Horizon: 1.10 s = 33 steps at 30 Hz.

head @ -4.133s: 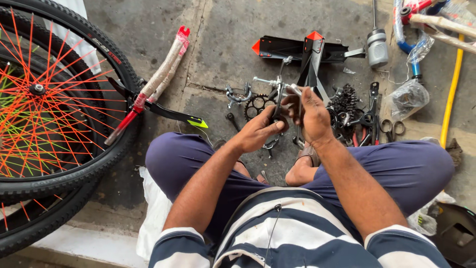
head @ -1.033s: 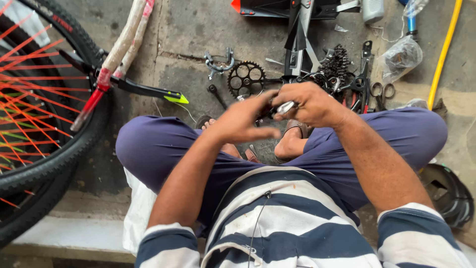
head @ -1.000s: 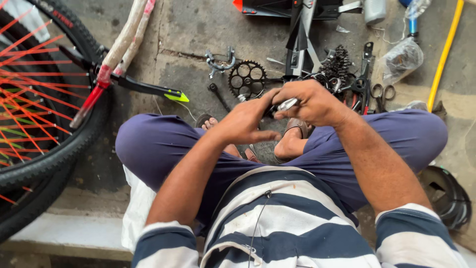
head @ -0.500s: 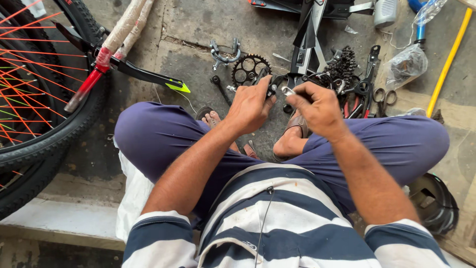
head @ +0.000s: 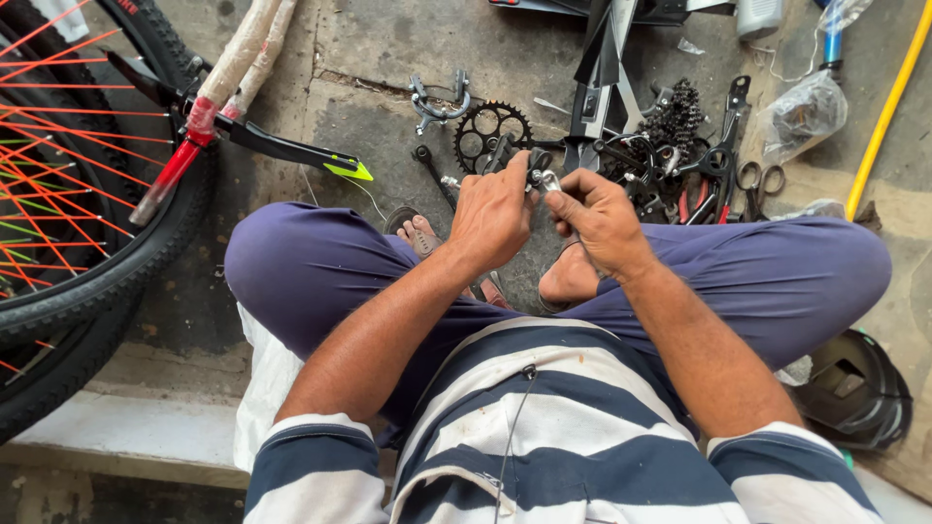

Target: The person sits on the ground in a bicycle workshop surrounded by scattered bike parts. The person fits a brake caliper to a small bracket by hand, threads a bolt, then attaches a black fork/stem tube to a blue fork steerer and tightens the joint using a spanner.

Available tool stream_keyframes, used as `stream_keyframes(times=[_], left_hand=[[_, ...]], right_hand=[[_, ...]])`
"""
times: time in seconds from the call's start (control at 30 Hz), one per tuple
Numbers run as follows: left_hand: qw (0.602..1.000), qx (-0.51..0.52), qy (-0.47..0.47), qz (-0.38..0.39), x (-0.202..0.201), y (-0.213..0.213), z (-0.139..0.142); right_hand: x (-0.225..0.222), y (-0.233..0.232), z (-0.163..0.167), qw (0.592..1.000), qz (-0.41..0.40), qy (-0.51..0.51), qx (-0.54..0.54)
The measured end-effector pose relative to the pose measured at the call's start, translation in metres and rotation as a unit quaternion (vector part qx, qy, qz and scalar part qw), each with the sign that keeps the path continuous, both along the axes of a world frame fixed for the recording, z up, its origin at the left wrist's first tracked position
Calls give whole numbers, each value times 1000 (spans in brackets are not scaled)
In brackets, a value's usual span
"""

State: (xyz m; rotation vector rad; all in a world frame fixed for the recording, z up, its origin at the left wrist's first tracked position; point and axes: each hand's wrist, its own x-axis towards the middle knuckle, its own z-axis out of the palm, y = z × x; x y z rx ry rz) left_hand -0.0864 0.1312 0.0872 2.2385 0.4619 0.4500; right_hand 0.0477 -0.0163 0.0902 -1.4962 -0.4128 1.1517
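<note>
The concrete floor [head: 388, 58] was strewn with bicycle parts: a chainring [head: 482, 133], a brake caliper [head: 439, 99], pliers [head: 723, 146]. Above the crossed legs, the left hand [head: 495, 209] and right hand [head: 597, 215] met, both pinching a small metal part [head: 544, 179] between fingertips. It looked light, rigid and possibly greasy; gripping its edges seemed safest.

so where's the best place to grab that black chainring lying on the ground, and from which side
Take the chainring by its toothed outer rim on the left side, coming down from above. It lies flat on the concrete, so only a pinch across the rim and through a cut-out gets fingers under it. Its right side crowds against the black frame part, and the left hand sits just below it.
</note>
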Motion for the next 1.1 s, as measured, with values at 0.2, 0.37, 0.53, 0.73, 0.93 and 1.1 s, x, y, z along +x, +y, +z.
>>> stream_keyframes(times=[0.2, 0.37, 0.53, 0.73, 0.93, 1.1], left_hand=[[996, -71, 47, -16, 3, 2, 2], [999, -21, 30, -12, 2, 1, 0], [995, -53, 75, -33, 1, -2, -5], [995, 43, 52, -71, -5, -1, -16], [938, 188, 167, -239, -8, -17, -33], [959, 8, 191, -210, -7, -8, -34]], right_hand=[[-10, -2, -10, 1000, 1, 25, 4], [-11, -4, -14, 1000, 14, 20, 20], [-19, 2, -21, 1000, -6, 14, -1], [-16, -7, -22, 995, 36, -89, -16], [13, -21, 14, 667, 379, -642, 10], [13, -14, 39, 738, 249, -626, 36]])
